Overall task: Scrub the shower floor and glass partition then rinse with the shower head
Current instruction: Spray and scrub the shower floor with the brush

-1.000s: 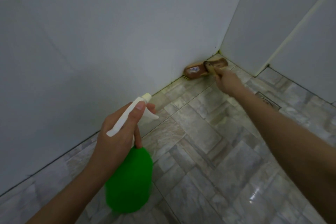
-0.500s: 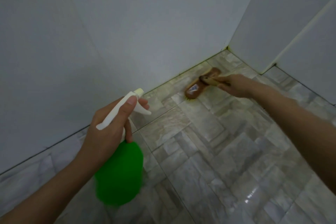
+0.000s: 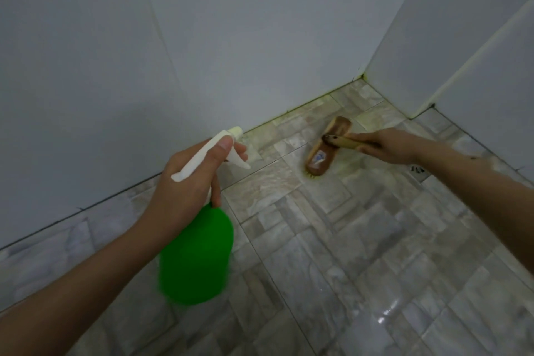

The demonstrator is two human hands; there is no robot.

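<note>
My left hand (image 3: 187, 185) grips the neck of a green spray bottle (image 3: 196, 257) with a white trigger head, held above the floor at the left; my index finger lies along the top of the head. My right hand (image 3: 387, 146) holds the handle of a brown wooden scrub brush (image 3: 325, 153). The brush head lies bristles down on the grey tiled shower floor (image 3: 346, 240), a little out from the wall. Yellowish foam shows under the brush's near end and on the tiles around it.
White tiled walls (image 3: 231, 52) meet in a corner at the upper right. A floor drain (image 3: 418, 170) sits just beyond my right forearm. A wet glossy patch (image 3: 387, 315) shines on the floor at the lower right.
The brush has been drawn away from the wall corner toward me across the tiles, its head turning. The spray bottle in my left hand stays roughly where it was.
</note>
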